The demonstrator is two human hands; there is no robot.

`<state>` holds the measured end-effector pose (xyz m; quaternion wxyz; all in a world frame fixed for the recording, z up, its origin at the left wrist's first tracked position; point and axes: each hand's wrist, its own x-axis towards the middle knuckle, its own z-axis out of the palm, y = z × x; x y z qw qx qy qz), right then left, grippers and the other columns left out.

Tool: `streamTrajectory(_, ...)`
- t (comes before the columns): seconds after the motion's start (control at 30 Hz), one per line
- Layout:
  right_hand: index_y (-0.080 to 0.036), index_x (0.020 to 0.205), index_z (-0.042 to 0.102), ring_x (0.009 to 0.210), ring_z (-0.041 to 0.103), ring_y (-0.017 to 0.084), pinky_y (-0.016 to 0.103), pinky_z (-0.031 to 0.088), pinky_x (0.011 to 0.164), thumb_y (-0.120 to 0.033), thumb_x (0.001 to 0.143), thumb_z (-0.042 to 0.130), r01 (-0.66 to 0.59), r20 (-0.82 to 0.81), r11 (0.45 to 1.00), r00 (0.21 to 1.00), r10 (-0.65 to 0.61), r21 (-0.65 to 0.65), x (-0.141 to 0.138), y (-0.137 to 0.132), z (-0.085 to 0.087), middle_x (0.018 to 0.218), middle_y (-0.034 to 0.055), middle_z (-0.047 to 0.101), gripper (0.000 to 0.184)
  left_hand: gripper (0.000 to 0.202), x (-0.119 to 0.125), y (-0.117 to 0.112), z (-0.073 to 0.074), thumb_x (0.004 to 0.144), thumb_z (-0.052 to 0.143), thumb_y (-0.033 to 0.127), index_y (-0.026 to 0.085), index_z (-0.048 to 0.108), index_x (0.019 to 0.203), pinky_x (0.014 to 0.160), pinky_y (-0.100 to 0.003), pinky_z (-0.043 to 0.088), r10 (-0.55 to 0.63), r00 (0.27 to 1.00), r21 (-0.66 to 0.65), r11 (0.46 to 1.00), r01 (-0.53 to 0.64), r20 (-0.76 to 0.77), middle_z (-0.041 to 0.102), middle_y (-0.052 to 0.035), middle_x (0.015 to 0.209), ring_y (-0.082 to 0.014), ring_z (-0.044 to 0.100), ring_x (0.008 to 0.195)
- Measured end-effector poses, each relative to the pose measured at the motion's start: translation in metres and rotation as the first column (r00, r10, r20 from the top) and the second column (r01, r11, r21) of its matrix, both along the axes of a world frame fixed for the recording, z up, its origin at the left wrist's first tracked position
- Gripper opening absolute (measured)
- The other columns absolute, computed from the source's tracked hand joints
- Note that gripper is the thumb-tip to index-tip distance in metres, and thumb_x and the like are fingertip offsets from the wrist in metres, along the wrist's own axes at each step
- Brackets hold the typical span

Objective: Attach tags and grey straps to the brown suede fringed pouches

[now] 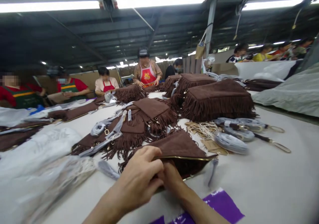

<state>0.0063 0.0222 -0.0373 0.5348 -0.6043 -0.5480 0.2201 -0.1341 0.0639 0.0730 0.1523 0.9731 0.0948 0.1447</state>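
A brown suede fringed bag (179,147) with a gold zip edge lies open-mouthed on the white table (274,184) just in front of me. My left hand (139,177) rests on its near edge, fingers curled over the opening. My right hand (171,177) is pushed into the bag's mouth, its fingers hidden inside. The two hands touch each other at the bag's rim.
More fringed brown bags (216,99) are piled across the table. Wrapped straps with gold clips (239,134) and paper tags (204,131) lie to the right. Clear plastic bags (37,164) lie at the left. A purple sheet (221,205) is near me. Several people in aprons work at the far side.
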Motion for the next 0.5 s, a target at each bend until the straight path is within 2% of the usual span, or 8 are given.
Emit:
streamTrajectory(0.07,-0.021,0.085,0.068,0.086,0.063,0.022,0.031,0.046,0.082,-0.013,0.074,0.048,-0.011,-0.012,0.999,1.0,0.011,0.036,0.002,-0.002,-0.001,0.085,0.0033,0.07,0.023,0.014,0.013,0.024,-0.019,0.08,0.052,0.01,0.022,0.059,0.08,0.085,-0.035,0.044,0.044,0.999,0.021,0.999,-0.044,0.017,0.057,-0.0056,0.11,-0.0234,0.053,0.1)
streamTrajectory(0.17,-0.02,0.072,0.059,0.061,0.054,0.016,0.025,0.04,0.059,-0.02,0.076,0.05,0.018,-0.052,0.998,0.999,-0.015,0.054,0.005,-0.001,-0.004,0.063,-0.0019,0.057,0.01,0.021,0.019,0.05,-0.046,0.075,0.043,0.003,0.02,0.055,0.08,0.076,-0.029,0.043,0.128,0.984,-0.108,0.988,-0.114,0.125,0.056,-0.0048,0.097,-0.0187,0.054,0.089)
streamTrajectory(0.23,-0.02,0.069,0.055,0.054,0.049,0.014,0.024,0.035,0.054,-0.021,0.074,0.051,0.039,-0.067,0.998,0.997,-0.035,0.053,0.006,0.001,-0.006,0.057,-0.0043,0.05,0.007,0.023,0.019,0.058,-0.057,0.074,0.043,0.003,0.019,0.057,0.082,0.079,-0.028,0.043,0.145,0.975,-0.192,0.975,-0.112,0.17,0.056,-0.0045,0.094,-0.0184,0.055,0.09)
streamTrajectory(0.37,-0.02,0.069,0.052,0.051,0.05,0.014,0.024,0.035,0.051,-0.024,0.075,0.05,0.024,-0.096,0.999,0.995,-0.02,0.033,0.006,0.005,-0.012,0.054,-0.0042,0.051,0.007,0.03,0.017,0.063,-0.06,0.069,0.044,0.003,0.018,0.064,0.085,0.086,-0.029,0.043,0.157,0.979,-0.298,0.948,-0.112,0.131,0.061,-0.0053,0.095,-0.0198,0.056,0.095)
streamTrajectory(0.5,-0.02,0.069,0.052,0.05,0.051,0.014,0.023,0.037,0.05,-0.026,0.074,0.051,0.018,-0.185,0.999,0.983,-0.012,0.031,0.006,0.007,-0.015,0.053,-0.0039,0.053,0.007,0.035,0.016,0.062,-0.057,0.062,0.047,0.003,0.019,0.064,0.088,0.081,-0.028,0.043,0.149,0.982,-0.287,0.951,-0.111,0.113,0.062,-0.0039,0.093,-0.0199,0.057,0.092)
